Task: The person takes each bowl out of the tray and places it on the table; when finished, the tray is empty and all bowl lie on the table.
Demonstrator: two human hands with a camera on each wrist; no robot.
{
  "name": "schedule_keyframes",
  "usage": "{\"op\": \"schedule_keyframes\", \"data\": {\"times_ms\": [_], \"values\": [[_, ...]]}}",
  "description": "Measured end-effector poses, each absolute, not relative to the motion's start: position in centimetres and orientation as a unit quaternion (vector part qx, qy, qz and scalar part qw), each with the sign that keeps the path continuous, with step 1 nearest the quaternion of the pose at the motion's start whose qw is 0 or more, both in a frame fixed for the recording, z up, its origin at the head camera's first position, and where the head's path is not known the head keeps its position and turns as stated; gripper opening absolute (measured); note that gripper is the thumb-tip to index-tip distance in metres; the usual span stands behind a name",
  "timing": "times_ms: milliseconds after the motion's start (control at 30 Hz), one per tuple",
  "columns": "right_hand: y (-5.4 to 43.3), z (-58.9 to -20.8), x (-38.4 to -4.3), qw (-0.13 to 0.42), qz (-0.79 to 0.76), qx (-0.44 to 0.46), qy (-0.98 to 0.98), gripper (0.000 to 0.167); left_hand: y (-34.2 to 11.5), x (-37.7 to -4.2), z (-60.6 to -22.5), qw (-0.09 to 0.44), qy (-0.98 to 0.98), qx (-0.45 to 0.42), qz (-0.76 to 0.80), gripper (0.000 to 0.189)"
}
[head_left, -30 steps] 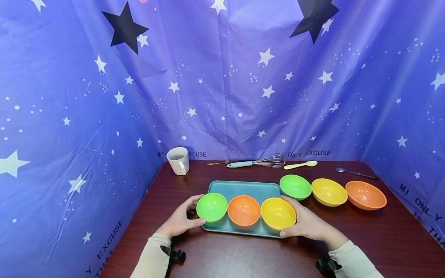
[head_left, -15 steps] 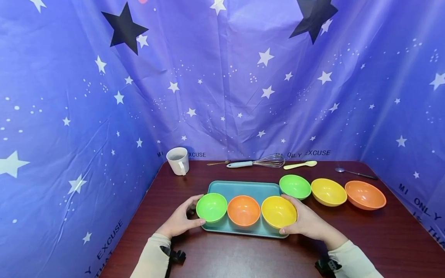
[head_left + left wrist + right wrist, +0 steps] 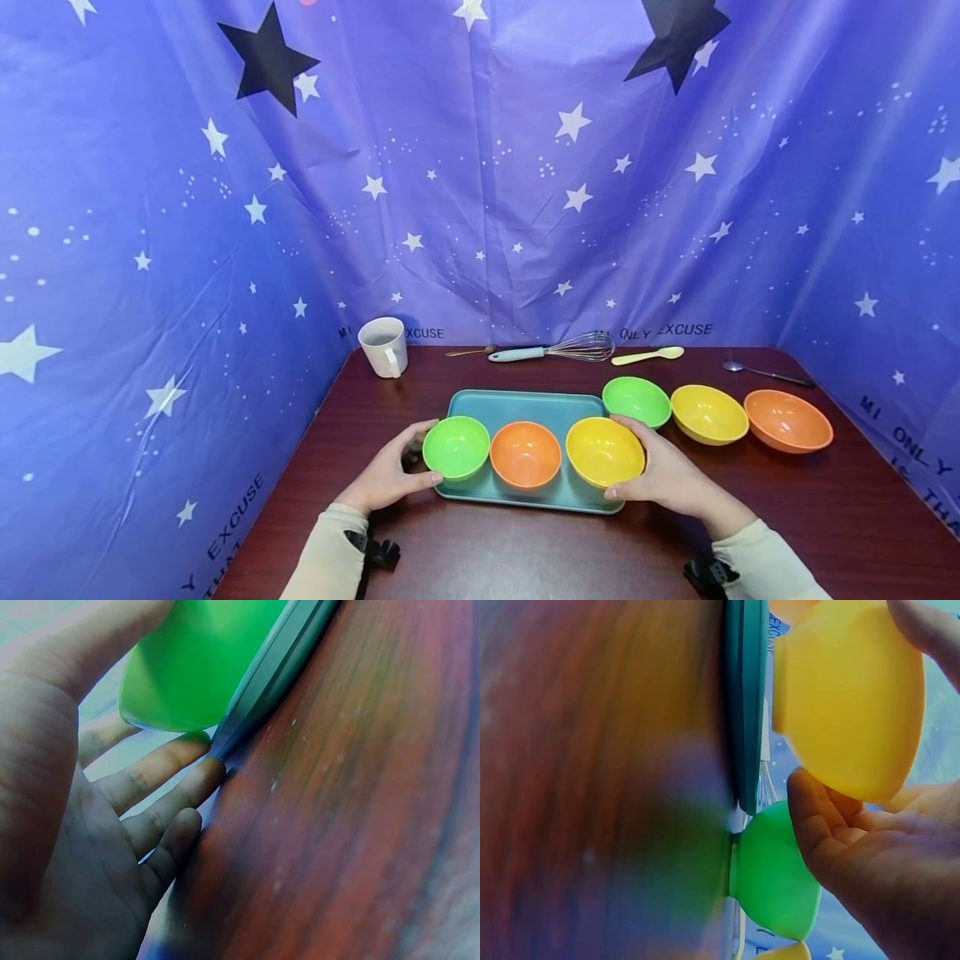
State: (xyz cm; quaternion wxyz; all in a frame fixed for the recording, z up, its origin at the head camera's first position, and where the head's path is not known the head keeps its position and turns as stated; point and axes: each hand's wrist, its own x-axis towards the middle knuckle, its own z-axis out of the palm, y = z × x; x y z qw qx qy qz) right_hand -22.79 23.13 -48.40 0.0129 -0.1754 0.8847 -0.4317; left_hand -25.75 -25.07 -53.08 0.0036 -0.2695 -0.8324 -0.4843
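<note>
On a teal tray [image 3: 525, 407] stand a green bowl [image 3: 456, 448] at the left and an orange bowl [image 3: 525, 454] in the middle. My left hand [image 3: 393, 472] holds the green bowl's left side, thumb at the near rim; in the left wrist view, other fingertips [image 3: 196, 741] come beneath the bowl at the tray's edge. A yellow bowl [image 3: 605, 452] is in my right hand [image 3: 663, 471], thumb at its near side and fingers around the far side. In the right wrist view a narrow gap shows between the yellow bowl's foot [image 3: 780, 686] and the tray.
Right of the tray sit a second green bowl [image 3: 636, 402], a yellow one [image 3: 709, 414] and an orange one [image 3: 789, 421]. Along the back lie a whisk [image 3: 517, 354], a pale yellow spoon [image 3: 648, 357], a dark-handled spoon [image 3: 768, 372] and a small thin spoon [image 3: 471, 352], with a white mug [image 3: 384, 347] at left.
My right hand has moved the yellow bowl slightly right and away from me, widening its gap to the orange bowl. The left hand and green bowl have stayed put.
</note>
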Motion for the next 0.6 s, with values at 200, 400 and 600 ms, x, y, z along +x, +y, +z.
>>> {"op": "schedule_keyframes", "data": {"times_ms": [200, 400, 600], "values": [[23.8, -47.9, -22.6, -0.001, -0.423, -0.172, 0.89, 0.113, -24.9, -25.7, -52.9, 0.003, -0.834, -0.266, -0.483, 0.083], [24.8, -47.7, -22.2, -0.011, -0.409, -0.169, 0.897, 0.113, -25.1, -25.9, -53.2, 0.004, -0.836, -0.267, -0.48, 0.082], [26.2, -48.0, -21.7, -0.009, -0.396, -0.161, 0.904, 0.113, -25.1, -26.0, -53.3, 0.005, -0.834, -0.268, -0.482, 0.082]]}}
